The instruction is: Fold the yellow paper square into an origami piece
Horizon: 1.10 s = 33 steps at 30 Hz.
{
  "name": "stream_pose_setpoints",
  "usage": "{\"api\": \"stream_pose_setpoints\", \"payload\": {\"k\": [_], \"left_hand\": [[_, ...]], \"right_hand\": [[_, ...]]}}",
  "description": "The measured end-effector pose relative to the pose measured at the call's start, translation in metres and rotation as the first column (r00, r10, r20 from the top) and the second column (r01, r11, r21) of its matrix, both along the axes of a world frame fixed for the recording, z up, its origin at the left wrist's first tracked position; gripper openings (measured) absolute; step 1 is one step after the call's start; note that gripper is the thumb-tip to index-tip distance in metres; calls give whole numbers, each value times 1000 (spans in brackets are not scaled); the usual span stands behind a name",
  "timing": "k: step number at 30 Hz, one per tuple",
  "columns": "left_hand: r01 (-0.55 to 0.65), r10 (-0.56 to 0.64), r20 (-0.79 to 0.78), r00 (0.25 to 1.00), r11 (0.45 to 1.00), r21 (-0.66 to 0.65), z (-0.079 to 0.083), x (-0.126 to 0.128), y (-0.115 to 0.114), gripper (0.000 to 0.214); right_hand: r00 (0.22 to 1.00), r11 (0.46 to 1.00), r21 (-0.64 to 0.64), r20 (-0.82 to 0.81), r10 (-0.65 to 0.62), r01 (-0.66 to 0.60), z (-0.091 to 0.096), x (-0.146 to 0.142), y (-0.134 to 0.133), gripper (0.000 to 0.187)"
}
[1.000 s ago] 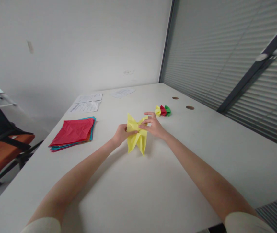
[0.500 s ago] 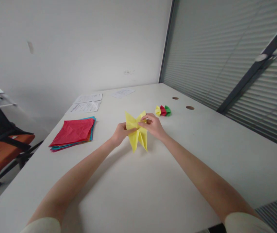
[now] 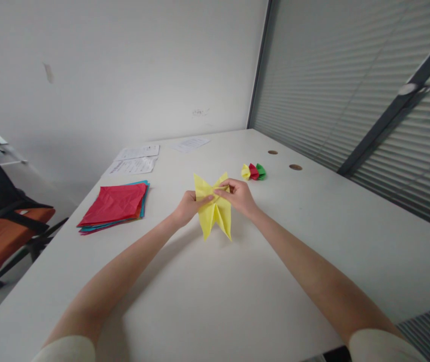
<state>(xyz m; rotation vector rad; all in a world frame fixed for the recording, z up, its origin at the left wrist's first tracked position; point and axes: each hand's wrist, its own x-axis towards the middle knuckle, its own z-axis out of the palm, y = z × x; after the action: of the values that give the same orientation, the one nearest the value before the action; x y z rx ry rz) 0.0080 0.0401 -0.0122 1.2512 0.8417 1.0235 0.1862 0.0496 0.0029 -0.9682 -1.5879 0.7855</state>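
Note:
A yellow sheet of folded paper [image 3: 215, 213], gathered at its middle and flaring into pointed wings above and below, is held up over the white table. From its left side, my left hand [image 3: 189, 206] grips it, the thumb lying across the front near the centre. My right hand [image 3: 240, 196] pinches the paper at the upper right of the centre between thumb and fingers. The fingers behind the paper are hidden.
On the white table [image 3: 215, 301], a stack of coloured sheets [image 3: 114, 205], red on top, lies to the left. Small yellow, red and green folded papers [image 3: 253, 172] sit beyond my right hand. Printed pages [image 3: 134, 165] lie farther back. An orange chair [image 3: 11, 229] stands at the left.
The lower wings of the yellow paper have spread a little wider and reach slightly lower. Both hands keep their hold, and the right hand has shifted slightly.

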Motion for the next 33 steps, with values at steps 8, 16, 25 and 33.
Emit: {"api": "stream_pose_setpoints", "payload": {"k": [8, 16, 25, 33], "left_hand": [[-3, 3, 31, 1000, 1000, -26, 2, 0, -1, 41], [-45, 56, -142, 988, 996, 77, 3, -2, 1, 42], [-17, 40, -198, 979, 993, 118, 8, -7, 2, 35], [16, -9, -125, 992, 998, 56, 9, -7, 1, 36]], "right_hand": [[998, 1000, -22, -70, 2, -4, -1, -2, 0, 38], [999, 1000, 6, -35, -1, 1, 1, -2, -1, 38], [996, 993, 116, 90, -31, 21, 2, 1, -3, 32], [997, 995, 103, 78, -10, 2, 0, 0, -1, 29]]}}
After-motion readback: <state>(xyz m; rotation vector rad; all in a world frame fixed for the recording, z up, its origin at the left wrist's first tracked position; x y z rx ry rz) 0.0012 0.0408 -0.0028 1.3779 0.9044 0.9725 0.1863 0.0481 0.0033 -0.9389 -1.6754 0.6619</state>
